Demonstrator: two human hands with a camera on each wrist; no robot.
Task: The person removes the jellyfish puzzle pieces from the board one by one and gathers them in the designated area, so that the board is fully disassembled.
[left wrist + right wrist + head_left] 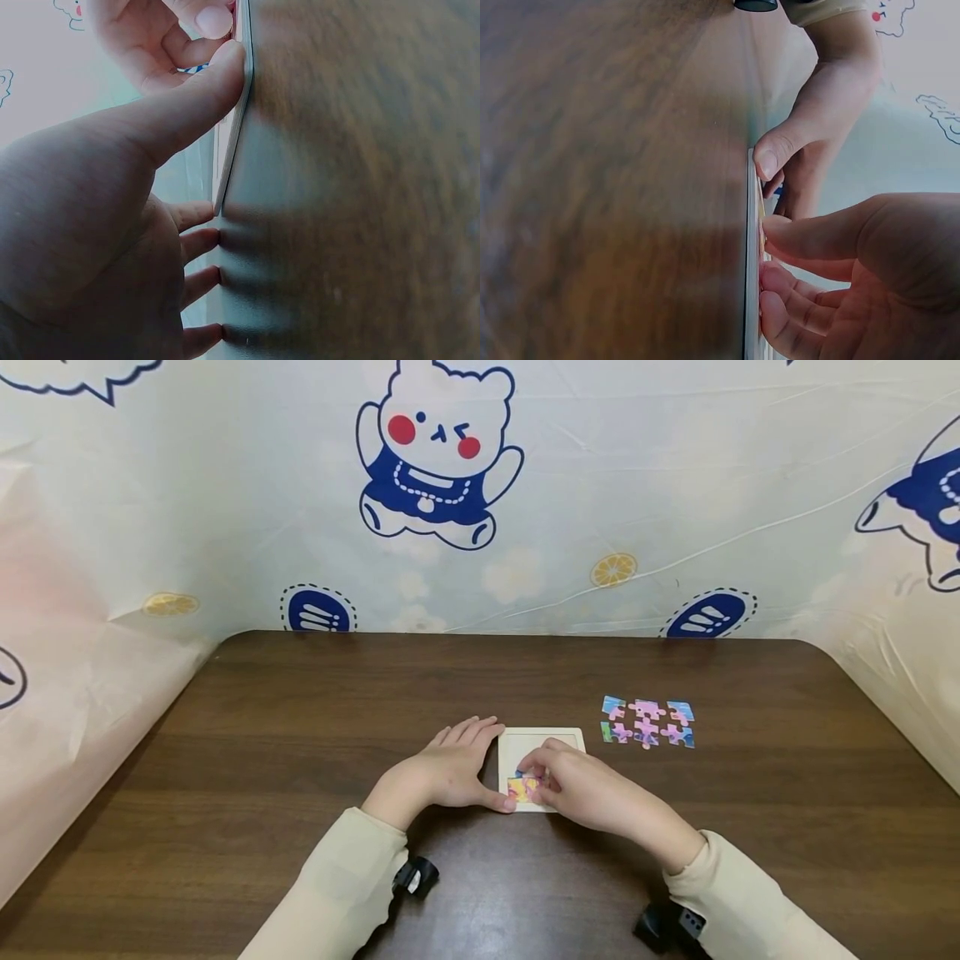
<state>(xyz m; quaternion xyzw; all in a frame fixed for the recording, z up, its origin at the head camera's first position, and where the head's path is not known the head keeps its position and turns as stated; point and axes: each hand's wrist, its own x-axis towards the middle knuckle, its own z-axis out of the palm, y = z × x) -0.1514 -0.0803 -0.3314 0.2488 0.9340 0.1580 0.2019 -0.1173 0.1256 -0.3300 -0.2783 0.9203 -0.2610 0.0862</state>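
A small cream puzzle frame [542, 735] lies on the table with yellow-and-pink puzzle pieces [519, 789] in its near left corner. My left hand [450, 774] lies along its left side, fingers spread and nearly straight. The left thumb rests at the near left corner, and the index fingertip touches the far left corner. Over the frame, my right hand [581, 781] bends its thumb and fingers around a puzzle piece, mostly hidden by them; a bit of blue shows at the index fingertip. In the right wrist view the right fingertips [774, 307] are right at the frame's surface.
Several loose puzzle pieces [647, 710], pink, purple and blue, lie in two rows to the right beyond the frame. The brown wooden table [337, 693] reaches back to a printed cloth [555, 527]. Black wrist cameras [417, 878] sit under both sleeves.
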